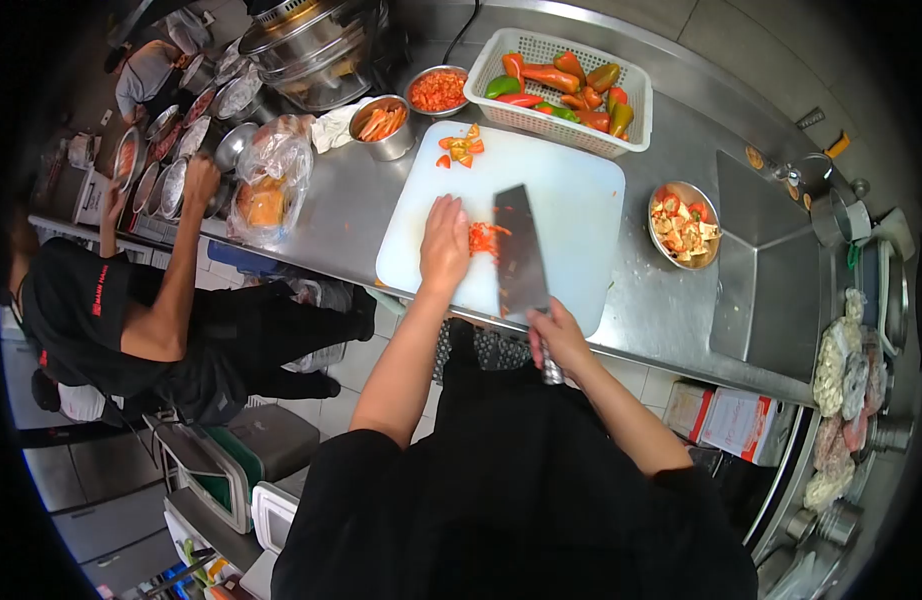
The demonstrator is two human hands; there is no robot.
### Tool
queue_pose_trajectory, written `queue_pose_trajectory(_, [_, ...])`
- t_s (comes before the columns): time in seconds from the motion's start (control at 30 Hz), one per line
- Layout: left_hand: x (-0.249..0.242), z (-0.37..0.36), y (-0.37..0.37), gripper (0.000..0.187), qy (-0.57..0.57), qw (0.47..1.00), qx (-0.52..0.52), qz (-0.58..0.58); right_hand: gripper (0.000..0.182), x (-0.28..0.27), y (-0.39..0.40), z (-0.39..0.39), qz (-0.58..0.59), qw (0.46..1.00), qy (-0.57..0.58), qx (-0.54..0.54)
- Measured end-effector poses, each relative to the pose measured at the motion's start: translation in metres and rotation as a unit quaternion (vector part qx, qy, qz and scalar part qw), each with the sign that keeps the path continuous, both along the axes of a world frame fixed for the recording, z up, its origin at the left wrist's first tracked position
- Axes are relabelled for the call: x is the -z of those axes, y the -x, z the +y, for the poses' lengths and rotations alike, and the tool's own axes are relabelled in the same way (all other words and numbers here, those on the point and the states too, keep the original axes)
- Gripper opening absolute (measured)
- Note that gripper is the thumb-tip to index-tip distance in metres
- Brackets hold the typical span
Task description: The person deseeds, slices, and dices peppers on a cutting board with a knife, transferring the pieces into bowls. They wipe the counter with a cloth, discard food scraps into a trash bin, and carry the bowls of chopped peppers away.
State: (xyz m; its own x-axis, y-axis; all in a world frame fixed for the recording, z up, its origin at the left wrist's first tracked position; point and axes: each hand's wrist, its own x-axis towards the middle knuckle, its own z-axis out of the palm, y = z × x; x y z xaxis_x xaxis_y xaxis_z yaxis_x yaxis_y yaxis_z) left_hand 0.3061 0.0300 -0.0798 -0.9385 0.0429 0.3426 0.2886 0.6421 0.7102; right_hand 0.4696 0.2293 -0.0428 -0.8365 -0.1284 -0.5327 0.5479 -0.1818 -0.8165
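Note:
On the white cutting board (581, 200) lies a small heap of chopped red pepper (484, 240). My left hand (445, 245) rests on the board against the heap's left side, its fingers together and whatever is beneath them hidden. Wrapped round the handle of a broad cleaver (521, 250), my right hand (556, 338) is at the board's front edge. The blade is just right of the heap, with red bits on it. Orange and red pepper pieces (462, 148) lie near the board's back left corner.
Behind the board stand a basket of whole peppers (636, 110), a bowl of diced red pepper (439, 90) and a bowl of strips (383, 125). A bowl of trimmings (684, 225) is right, before the sink (766, 270). At left, a co-worker (131, 310) reaches toward several bowls.

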Motion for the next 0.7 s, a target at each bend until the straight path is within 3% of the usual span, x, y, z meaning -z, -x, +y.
queue_pose_trajectory(0.23, [-0.006, 0.002, -0.005, 0.049, 0.039, 0.999, 0.024, 0.011, 0.021, 0.002, 0.035, -0.062, 0.020, 0.999, -0.005, -0.049])
queue_pose_trajectory(0.5, [-0.019, -0.002, -0.003, 0.039, -0.026, 0.998, -0.038, 0.052, 0.014, -0.010, 0.045, -0.065, 0.049, 0.994, 0.036, -0.095])
queue_pose_trajectory(0.7, [-0.084, 0.014, 0.111, 0.038, -0.078, 0.985, 0.028, 0.152, 0.016, -0.067, 0.136, -0.065, 0.121, 0.990, -0.059, -0.035])
